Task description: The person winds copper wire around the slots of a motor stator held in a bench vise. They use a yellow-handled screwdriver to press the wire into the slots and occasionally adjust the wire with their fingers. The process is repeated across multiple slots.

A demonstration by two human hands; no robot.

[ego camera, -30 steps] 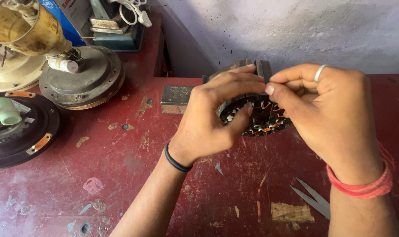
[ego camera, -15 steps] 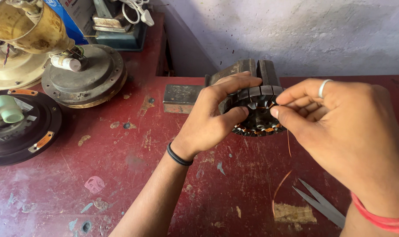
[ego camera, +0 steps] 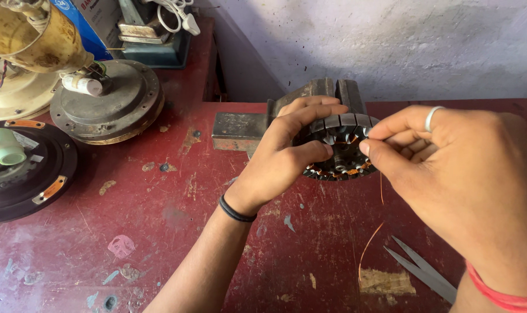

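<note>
While my left hand (ego camera: 281, 159) grips the heavy, rigid stator (ego camera: 340, 148) near the worktop's (ego camera: 159, 232) back edge, my right hand (ego camera: 449, 174) pinches what seems fine, kink-prone copper wire (ego camera: 371, 243).

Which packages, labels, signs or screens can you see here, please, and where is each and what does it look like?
Cardboard box: top left corner at the bench's back, behind the brass-coloured housing; blue with a white panel, partly hidden.
No signs or screens in view.
</note>
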